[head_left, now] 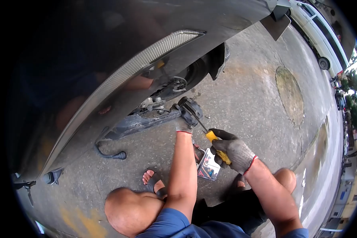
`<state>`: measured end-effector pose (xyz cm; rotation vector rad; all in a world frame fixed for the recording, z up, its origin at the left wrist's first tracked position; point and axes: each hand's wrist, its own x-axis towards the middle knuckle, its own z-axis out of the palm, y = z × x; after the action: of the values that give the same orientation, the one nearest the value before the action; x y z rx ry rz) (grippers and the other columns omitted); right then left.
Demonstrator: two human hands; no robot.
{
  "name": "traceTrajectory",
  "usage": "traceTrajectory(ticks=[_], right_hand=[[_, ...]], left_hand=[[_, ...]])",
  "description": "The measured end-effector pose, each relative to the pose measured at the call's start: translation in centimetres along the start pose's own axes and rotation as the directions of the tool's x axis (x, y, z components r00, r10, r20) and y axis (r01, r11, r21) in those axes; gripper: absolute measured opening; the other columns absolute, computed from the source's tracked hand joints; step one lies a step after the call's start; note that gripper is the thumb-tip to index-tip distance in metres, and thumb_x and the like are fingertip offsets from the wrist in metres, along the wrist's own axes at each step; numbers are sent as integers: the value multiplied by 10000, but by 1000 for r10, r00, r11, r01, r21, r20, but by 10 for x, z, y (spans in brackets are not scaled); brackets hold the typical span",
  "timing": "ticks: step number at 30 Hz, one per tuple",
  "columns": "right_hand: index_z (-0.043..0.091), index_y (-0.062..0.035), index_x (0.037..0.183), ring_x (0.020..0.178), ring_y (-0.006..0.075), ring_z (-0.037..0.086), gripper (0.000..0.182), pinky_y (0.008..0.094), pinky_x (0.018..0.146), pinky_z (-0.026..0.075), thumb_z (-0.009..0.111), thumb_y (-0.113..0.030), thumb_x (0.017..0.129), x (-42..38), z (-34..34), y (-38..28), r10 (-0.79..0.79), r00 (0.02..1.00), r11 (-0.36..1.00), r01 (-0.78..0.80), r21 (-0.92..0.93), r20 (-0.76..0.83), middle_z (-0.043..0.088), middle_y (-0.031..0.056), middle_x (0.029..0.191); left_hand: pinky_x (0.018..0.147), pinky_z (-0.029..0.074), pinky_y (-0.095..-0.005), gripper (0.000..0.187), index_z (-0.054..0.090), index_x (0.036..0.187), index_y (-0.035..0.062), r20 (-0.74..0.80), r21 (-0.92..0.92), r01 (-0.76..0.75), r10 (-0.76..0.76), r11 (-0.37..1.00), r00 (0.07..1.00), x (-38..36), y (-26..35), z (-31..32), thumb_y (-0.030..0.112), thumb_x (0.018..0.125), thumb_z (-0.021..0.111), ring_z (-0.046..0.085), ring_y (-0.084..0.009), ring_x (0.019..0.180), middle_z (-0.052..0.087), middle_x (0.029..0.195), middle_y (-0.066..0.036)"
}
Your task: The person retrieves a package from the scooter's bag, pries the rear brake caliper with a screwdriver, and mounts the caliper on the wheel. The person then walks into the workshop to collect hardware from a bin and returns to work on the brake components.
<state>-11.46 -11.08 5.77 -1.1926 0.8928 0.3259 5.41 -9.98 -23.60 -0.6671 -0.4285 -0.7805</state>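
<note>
My left hand (183, 123), in a grey-white work glove, is closed around a black ribbed round car part (191, 108) below the bumper edge. Its fingers are partly hidden behind that part. A dark cable leads from the part toward the car's underside. In my right hand (237, 152), gloved in grey and black, is a screwdriver (212, 137) with a yellow handle. The screwdriver's shaft points up and left, its far end at the black part; whether the tip touches is hard to tell.
Over the upper left hangs the dark car bumper (107, 51) with a long reflector strip (146, 55). A dirty plastic panel (142, 122) and a dangling black hose-like piece (114, 154) hang below. A clear-lidded tool case (209, 166) lies between my feet. A white van (325, 35) stands farther off.
</note>
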Motion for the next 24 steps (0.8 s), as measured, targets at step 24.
traceTrajectory(ticks=[24], right_hand=[[439, -72, 1327, 486, 116, 495, 475, 241, 398, 359, 546, -113, 866, -14, -33, -7, 96, 995, 988, -97, -118, -14, 560, 52, 705]], left_hand=[[730, 400, -358, 405, 578, 809, 108, -539, 277, -54, 202, 959, 817, 13, -17, 53, 483, 711, 461, 459, -200, 784, 497, 803, -21]])
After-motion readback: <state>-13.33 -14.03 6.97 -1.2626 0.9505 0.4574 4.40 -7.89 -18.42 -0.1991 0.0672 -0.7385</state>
